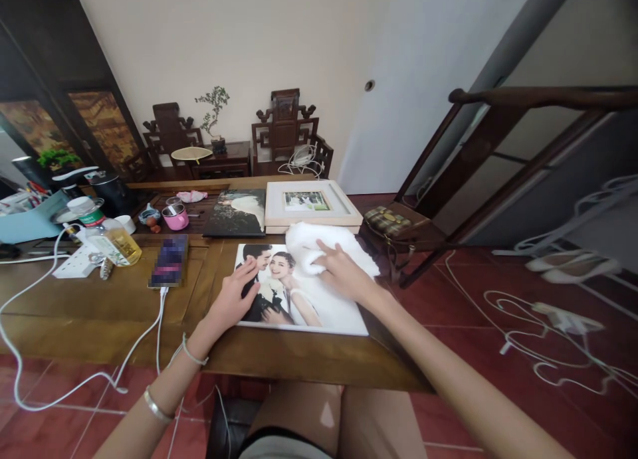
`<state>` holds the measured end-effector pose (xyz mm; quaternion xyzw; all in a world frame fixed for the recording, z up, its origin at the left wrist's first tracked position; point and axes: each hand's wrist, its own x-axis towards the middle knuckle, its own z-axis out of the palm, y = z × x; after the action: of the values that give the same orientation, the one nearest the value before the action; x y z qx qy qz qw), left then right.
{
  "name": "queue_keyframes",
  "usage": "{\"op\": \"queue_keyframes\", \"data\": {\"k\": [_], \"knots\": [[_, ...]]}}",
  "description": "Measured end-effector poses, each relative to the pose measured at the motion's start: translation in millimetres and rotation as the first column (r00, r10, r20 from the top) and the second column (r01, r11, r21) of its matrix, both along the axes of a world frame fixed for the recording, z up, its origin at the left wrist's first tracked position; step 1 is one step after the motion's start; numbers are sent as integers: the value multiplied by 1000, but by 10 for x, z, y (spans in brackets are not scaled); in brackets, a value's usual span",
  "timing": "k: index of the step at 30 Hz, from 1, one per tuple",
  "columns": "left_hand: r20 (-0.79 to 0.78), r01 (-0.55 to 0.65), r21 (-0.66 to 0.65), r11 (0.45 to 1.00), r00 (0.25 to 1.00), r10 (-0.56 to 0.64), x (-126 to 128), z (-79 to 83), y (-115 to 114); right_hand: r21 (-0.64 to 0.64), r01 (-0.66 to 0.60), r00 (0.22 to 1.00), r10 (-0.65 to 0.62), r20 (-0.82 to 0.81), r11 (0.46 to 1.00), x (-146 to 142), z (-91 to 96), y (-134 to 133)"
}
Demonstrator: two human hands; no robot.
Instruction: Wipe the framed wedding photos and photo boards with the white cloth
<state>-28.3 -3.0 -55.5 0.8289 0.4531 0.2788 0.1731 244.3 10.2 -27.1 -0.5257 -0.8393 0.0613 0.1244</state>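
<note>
A photo panel [343, 319] with a picture of a couple lies flat near the table's front edge. My left hand [237, 294] rests on its left side, fingers stretched out and holding nothing. On the panel's upper right, a fluffy white towel [302, 237] is bunched under my right hand [343, 273]. The right fingers grip the towel, with the index finger extended over it. The towel hides the panel's upper right corner and hangs slightly past its right edge. Behind the panel lie a dark photo board [234, 213] and a light wooden picture frame [343, 210].
A charging phone [168, 262], a bottle of yellow liquid [117, 243], a white power strip [77, 262] and a pink cup [175, 214] stand left on the wooden table [209, 343]. A wooden chair [468, 153] holding a bag [393, 221] is at the right.
</note>
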Motion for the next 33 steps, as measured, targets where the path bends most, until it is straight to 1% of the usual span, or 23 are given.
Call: {"op": "queue_keyframes", "data": {"k": [2, 5, 8, 10, 11, 12, 14, 17, 20, 22, 24, 25, 26, 28, 30, 33], "knots": [[1, -3, 1, 1000, 1000, 3, 4, 0, -1, 23, -5, 1000, 5, 1, 1000, -60, -38, -246], [4, -10, 7, 1000, 1000, 10, 11, 0, -6, 41, -62, 998, 63, -7, 997, -161, -79, -810], [10, -7, 11, 1000, 1000, 7, 14, -13, -7, 48, -137, 990, 139, -31, 989, -235, -57, -1345], [16, 0, 16, 1000, 1000, 0, 13, -28, -2, 19, -189, 981, 189, -36, 982, -266, -17, -1544], [19, 0, 19, 1000, 1000, -1, 12, -35, 1, 0, -200, 979, 200, -37, 980, -279, 3, -1577], [19, -1, 23, 1000, 1000, 0, 10, -42, 4, -20, -201, 979, 201, -37, 979, -292, 20, -1567], [18, -4, 30, 1000, 1000, 3, 8, -52, 11, -47, -166, 986, 165, -30, 985, -323, 41, -1422], [15, 1, 35, 999, 1000, -2, 4, -51, 16, -49, -101, 995, 101, -9, 994, -389, 54, -986], [13, 7, 25, 1000, 1000, -7, 1, -39, 13, -21, -58, 998, 58, 5, 998, -464, 84, -463], [13, 8, 21, 1000, 1000, -9, -1, -32, 10, 3, -35, 999, 35, 12, 999, -509, 117, -172], [14, 9, 24, 1000, 1000, -9, -2, -28, 9, 23, -6, 1000, 6, 14, 1000, -547, 144, 2], [16, 9, 27, 1000, 1000, -10, -2, -26, 9, 28, 3, 1000, -3, 16, 1000, -566, 151, 30], [19, 11, 31, 999, 1000, -11, -1, -25, 10, 26, 6, 1000, -6, 19, 1000, -585, 152, 13], [30, 15, 40, 999, 999, -16, 1, -22, 15, -1, -7, 999, 7, 36, 1000, -628, 135, -152], [44, 28, 53, 998, 999, -30, 4, -20, 20, -38, -33, 998, 35, 46, 999, -675, 105, -463], [49, 41, 64, 997, 998, -44, 6, -20, 22, -62, -107, 994, 108, 6, 992, -728, 71, -1025]]}}
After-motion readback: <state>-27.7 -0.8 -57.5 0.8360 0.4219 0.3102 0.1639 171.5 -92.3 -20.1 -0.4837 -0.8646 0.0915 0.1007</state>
